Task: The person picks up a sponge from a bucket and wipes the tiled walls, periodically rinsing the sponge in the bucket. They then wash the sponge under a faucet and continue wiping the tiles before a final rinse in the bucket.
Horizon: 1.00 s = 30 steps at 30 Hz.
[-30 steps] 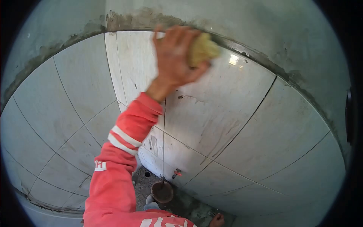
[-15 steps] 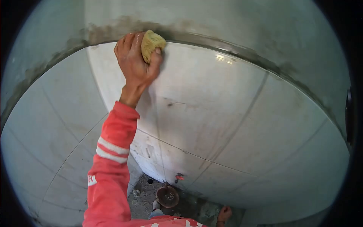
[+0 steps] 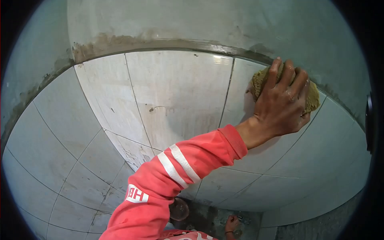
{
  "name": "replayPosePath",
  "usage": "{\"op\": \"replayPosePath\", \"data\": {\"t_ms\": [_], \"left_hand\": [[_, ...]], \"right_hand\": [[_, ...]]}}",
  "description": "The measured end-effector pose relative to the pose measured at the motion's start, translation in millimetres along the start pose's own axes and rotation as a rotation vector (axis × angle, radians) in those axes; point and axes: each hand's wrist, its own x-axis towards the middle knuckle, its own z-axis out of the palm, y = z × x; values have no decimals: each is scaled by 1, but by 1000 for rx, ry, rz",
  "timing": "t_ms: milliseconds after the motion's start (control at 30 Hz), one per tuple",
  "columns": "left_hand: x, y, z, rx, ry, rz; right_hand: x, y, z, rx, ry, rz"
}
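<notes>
"Sponge [image 3: 313, 98]: where?"
"Gripped beneath curled fingers of left hand [image 3: 281, 105], jutting out both sides; at upper edge of tiled wall [image 3: 184, 86]."
"Right hand [image 3: 231, 223]?"
"Low; cannot tell finger state."

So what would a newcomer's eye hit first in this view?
The red sleeve with two white bands, running from the bottom edge up across the pale tiles. At its end, upper right, the left hand holds a yellowish sponge near the tiles' top edge. Much smaller: the right hand, bottom, right of centre.
</notes>
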Motion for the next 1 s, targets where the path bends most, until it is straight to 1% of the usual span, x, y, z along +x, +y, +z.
{"op": "replayPosePath", "data": {"t_ms": [67, 100, 167, 200, 233, 267, 300, 400, 467, 600, 700, 800, 833, 867, 900, 933, 1000], "left_hand": [[-5, -19, -9, -59, -8, 68], [-8, -31, -14, -46, -6, 62], [-12, -61, -30, -29, -16, 118], [-15, -78, -41, 10, -18, 105], [-13, -71, -52, 2, -16, 119], [-17, -98, -71, 14, -16, 108], [-21, -119, -85, 58, -25, 96], [-33, -174, -138, 148, -44, 62], [-49, -214, -169, 299, 10, 39], [-81, -321, -250, 483, 38, 17], [-100, -396, -310, 521, 60, 16], [-119, -458, -357, 540, 38, -24], [-122, -470, -371, 511, 76, -115], [-125, -481, -377, 480, 110, -206], [-135, -485, -379, 583, 117, -183], [-141, -492, -376, 577, 117, -179], [-140, -489, -355, 594, 287, -288]], "right_hand": [[-7, 1, -5, -323, -98, 52], [-9, 1, -3, -327, -105, 41], [-12, 12, -1, -373, -113, 119], [-16, 16, -5, -382, -140, 89], [-23, 18, -11, -461, -142, 143], [-31, 16, -18, -540, -149, 198], [-31, 19, -20, -579, -144, 205], [-29, 10, -13, -587, -119, 158], [-30, 6, -5, -599, -102, 134], [-34, -14, 15, -620, -76, 96], [-40, -34, 39, -634, -68, 70], [-50, -51, 64, -633, -68, 52], [-54, -55, 73, -626, -66, 45], [-57, -58, 82, -619, -66, 36], [-62, -61, 91, -614, -73, 29], [-64, -64, 100, -602, -79, 18], [-76, -73, 117, -577, -94, -1]]}}
